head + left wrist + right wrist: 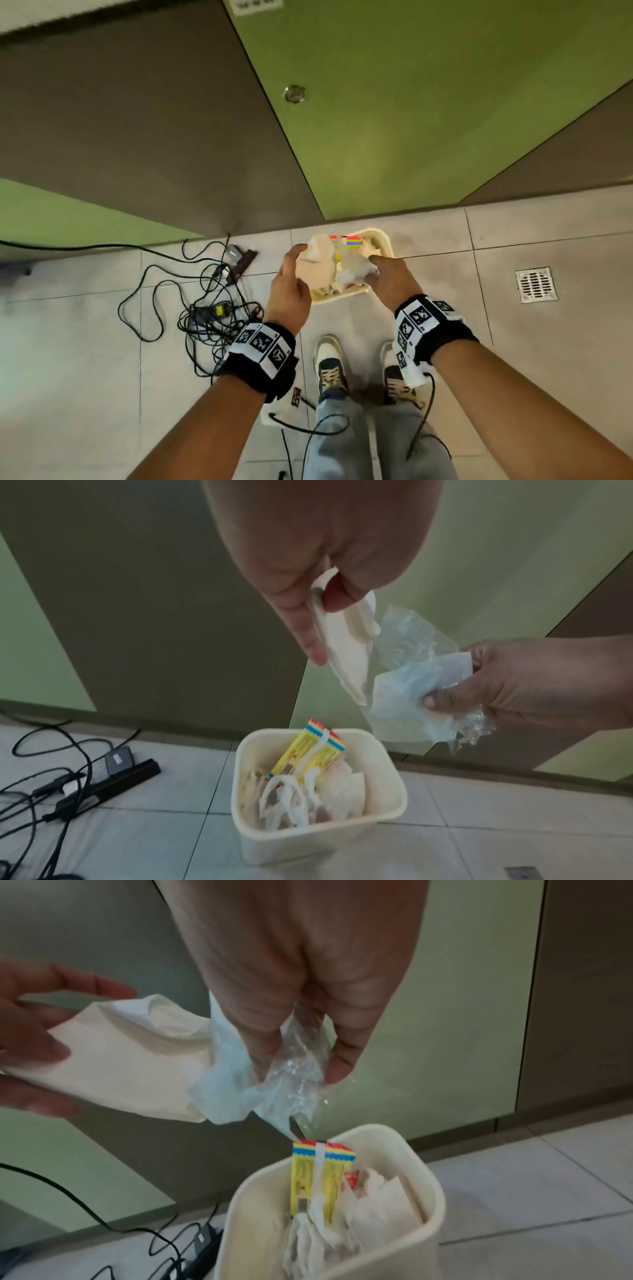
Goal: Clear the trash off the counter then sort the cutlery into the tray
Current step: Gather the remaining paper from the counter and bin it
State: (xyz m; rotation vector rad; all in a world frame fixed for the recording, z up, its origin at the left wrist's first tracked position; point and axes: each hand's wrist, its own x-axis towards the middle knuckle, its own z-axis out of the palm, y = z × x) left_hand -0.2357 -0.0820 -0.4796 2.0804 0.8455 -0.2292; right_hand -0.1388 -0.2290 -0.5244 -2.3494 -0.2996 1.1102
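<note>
Both hands hover over a cream trash bin on the floor. My left hand pinches a folded white napkin above the bin's left side. My right hand grips crumpled clear plastic wrap with a white tissue over the bin's opening. Inside the bin stand a yellow carton and crumpled paper. No cutlery or tray is in view.
A tangle of black cables and adapters lies on the tiled floor left of the bin. Green and brown cabinet fronts rise just behind it. A floor drain sits to the right. My shoes stand close in front.
</note>
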